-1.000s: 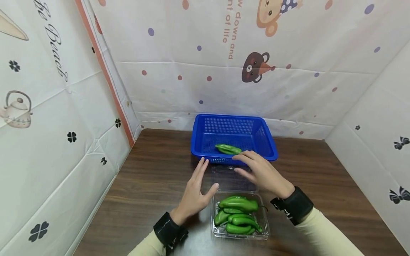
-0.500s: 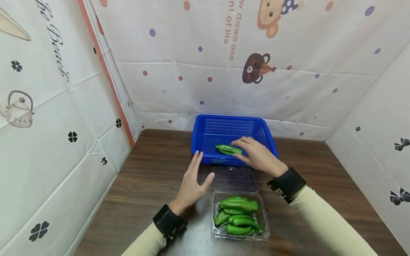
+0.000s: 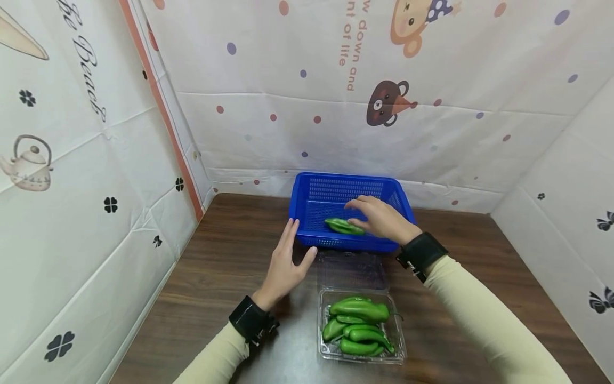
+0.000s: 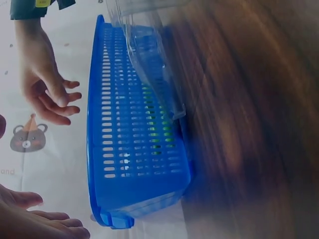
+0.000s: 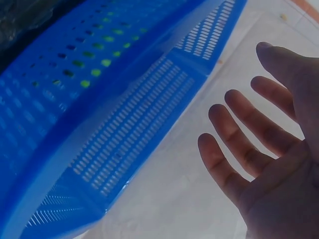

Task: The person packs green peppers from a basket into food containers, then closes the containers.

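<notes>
The right hand (image 3: 381, 218) is over the blue basket (image 3: 307, 213), and the thing to watch is the single green pepper (image 3: 343, 226) lying on the basket floor. It sits just to the left of that hand's fingers (image 3: 357, 202), towards the person's own left, with its long axis running left to right, roughly along the basket's near wall. The fingers are spread and loosely straight, wrapped round nothing; the right wrist view shows the same, an open palm with the digits fanned beside the mesh wall. From the head view the palm looks to overlap the pepper's right end, but whether skin actually touches it I cannot tell.

The left hand (image 3: 287, 264) is the farther of the two. It hovers over the wooden surface (image 3: 230, 266) outside the basket, just short of the near left corner, fingers straight and together, thumb out, holding nothing. The basket wall stands between it and the pepper.

So the right hand is plainly the nearer one. My read: any grasp from it would come across the pepper's short width, closing from above near the right end.

Closer to the person, a clear plastic tray (image 3: 397, 352) holds a pile of more green peppers (image 3: 358, 325), its lid (image 3: 352, 269) folded open towards the basket.
</notes>
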Motion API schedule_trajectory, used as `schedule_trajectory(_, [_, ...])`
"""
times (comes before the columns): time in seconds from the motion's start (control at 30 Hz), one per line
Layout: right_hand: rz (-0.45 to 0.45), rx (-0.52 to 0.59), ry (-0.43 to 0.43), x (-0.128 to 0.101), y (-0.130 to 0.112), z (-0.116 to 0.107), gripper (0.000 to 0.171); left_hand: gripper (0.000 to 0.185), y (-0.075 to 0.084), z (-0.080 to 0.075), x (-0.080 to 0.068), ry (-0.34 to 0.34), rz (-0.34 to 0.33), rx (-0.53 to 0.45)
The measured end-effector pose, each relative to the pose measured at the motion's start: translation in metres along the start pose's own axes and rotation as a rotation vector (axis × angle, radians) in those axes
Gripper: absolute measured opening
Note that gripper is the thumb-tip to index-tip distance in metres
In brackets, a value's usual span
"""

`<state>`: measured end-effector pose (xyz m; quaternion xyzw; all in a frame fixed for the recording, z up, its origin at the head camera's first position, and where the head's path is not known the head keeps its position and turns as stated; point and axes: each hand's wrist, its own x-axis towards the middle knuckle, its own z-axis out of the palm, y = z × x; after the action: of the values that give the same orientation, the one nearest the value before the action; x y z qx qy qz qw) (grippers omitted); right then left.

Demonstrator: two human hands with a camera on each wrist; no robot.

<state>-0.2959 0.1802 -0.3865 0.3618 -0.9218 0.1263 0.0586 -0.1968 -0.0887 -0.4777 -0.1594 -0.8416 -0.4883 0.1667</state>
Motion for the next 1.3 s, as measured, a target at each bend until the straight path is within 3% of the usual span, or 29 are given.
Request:
schedule_trajectory(0.6, [0.052, 0.011, -0.186, 0.035, 0.033, 0.009, 0.038, 0.080, -0.011, -0.008, 0.025, -0.023, -0.096, 0.013])
schedule_trajectory(0.87, [0.092, 0.018, -0.344, 0.050, 0.041, 0.017, 0.038, 0.083, -0.017, -0.009, 0.033, -0.025, -0.132, 0.045])
schedule_trajectory(1.3, [0.134, 0.008, -0.511, 0.072, 0.048, 0.031, 0.041, 0.087, -0.025, -0.011, 0.044, -0.065, -0.155, 0.085])
